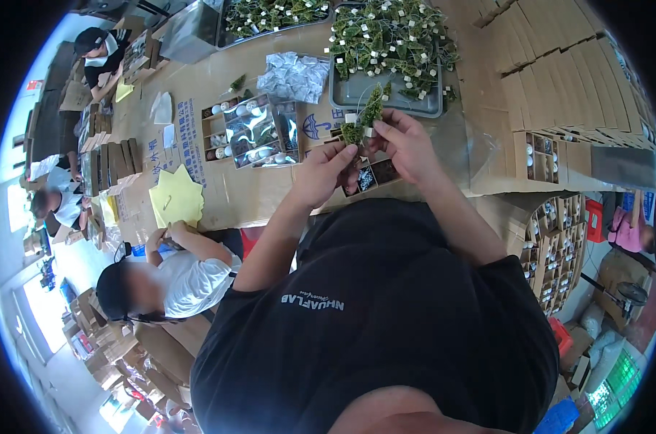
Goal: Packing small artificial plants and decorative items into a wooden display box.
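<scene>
My left hand (322, 172) and my right hand (406, 145) meet above the cardboard-covered table (270, 195). Both pinch a small green artificial plant sprig (364, 116) with a white base piece between the fingers. Just under my hands lies a small compartment box (371, 176) with dark contents. Beyond the sprig stands a grey metal tray (357, 94) heaped with several more green sprigs with white tags (393, 36).
A divided cardboard box with white round items and shiny foil (252, 130), a pile of clear bags (295, 76), yellow paper sheets (175, 197), stacked cardboard boxes (559, 79) at right. A seated person in white (176, 278) works at my left; others sit further along.
</scene>
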`<state>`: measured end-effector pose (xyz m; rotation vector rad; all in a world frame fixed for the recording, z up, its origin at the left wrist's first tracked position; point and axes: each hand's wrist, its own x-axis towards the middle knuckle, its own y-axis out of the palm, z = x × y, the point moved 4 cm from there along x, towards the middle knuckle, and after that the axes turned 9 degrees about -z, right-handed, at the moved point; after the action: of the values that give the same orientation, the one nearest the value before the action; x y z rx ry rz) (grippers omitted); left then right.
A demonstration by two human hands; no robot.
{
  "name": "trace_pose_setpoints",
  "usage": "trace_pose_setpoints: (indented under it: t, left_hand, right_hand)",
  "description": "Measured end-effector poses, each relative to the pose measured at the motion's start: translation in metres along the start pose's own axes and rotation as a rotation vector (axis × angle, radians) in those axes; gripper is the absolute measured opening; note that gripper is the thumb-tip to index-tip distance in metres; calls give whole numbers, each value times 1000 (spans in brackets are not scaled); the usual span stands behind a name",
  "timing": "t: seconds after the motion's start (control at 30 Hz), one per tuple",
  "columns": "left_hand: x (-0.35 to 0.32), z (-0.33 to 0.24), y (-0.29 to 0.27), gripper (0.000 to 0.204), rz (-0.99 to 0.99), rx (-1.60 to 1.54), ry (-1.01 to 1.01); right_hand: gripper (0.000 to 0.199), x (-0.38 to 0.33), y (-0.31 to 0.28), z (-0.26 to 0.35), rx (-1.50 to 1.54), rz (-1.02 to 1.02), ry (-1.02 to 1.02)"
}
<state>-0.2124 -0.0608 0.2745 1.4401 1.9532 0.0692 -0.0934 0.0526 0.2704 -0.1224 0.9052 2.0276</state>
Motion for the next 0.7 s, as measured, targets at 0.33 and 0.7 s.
trace_pose_setpoints:
  t: [0.33, 0.7]
  left_hand:
    - [-2, -15, 9, 21, 34, -95, -34]
    - [-8, -14, 5, 30, 376, -603, -441]
  right_hand:
    - [24, 4, 5, 20, -151, 35, -155]
    - [39, -26, 25, 54, -999, 245, -1023]
